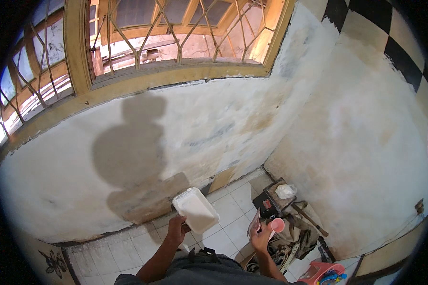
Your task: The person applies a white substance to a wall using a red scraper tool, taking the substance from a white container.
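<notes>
My left hand (pixel 177 231) grips the near left edge of a shallow white tray (pixel 195 213) with rounded corners, held level above the tiled floor. White residue shows along its far rim. In my right hand (pixel 259 238) is a small pink cup (pixel 277 225), gripped near its handle, its round mouth turned up. A thin, flat, pale piece (pixel 254 223) also sticks up from the same hand; it looks like a scraper blade, but its kind is hard to make out. The two hands are apart, with the tray left of the cup.
In the corner stands a dark box (pixel 264 204) with a white plastic bag (pixel 286 191) on top. Beside it lie a wooden-handled tool (pixel 310 218) and a cloth bag (pixel 305 240). A pink container (pixel 314 274) holds colourful items. The patchy white wall (pixel 214 128) rises to a barred window (pixel 180 38).
</notes>
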Motion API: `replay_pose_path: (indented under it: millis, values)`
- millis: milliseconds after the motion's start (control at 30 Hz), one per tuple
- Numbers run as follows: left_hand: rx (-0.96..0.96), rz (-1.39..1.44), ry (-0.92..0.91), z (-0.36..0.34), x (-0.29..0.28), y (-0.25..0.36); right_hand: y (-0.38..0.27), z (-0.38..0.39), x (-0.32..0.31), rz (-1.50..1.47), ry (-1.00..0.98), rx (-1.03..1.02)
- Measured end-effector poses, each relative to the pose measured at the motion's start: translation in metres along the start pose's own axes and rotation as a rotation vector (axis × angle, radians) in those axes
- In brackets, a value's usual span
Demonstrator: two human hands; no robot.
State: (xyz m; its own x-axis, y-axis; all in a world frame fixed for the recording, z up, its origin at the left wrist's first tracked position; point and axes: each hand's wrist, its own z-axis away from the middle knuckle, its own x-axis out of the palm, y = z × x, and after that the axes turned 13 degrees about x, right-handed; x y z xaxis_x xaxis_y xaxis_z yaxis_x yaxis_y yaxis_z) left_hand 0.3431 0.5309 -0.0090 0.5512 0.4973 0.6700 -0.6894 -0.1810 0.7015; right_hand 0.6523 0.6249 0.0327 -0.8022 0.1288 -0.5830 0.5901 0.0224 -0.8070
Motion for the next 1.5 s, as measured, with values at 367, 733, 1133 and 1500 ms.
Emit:
replay_pose_path:
  millis: [367,733,1133,1500]
  values:
    - [-0.027,0.029,-0.067,0.008,0.003,0.028,-0.024,-0.013,0.017,-0.21,0.01,0.084]
    - [-0.044,-0.001,-0.147,0.015,0.015,0.057,-0.173,-0.005,0.036,-0.373,-0.117,-0.105]
    - [-0.002,0.001,-0.167,0.0,0.021,0.067,-0.208,-0.023,0.089,-0.202,-0.305,-0.137]
    - [-0.047,-0.032,-0.173,-0.005,0.015,0.063,-0.21,-0.018,0.108,0.003,-0.312,-0.17]
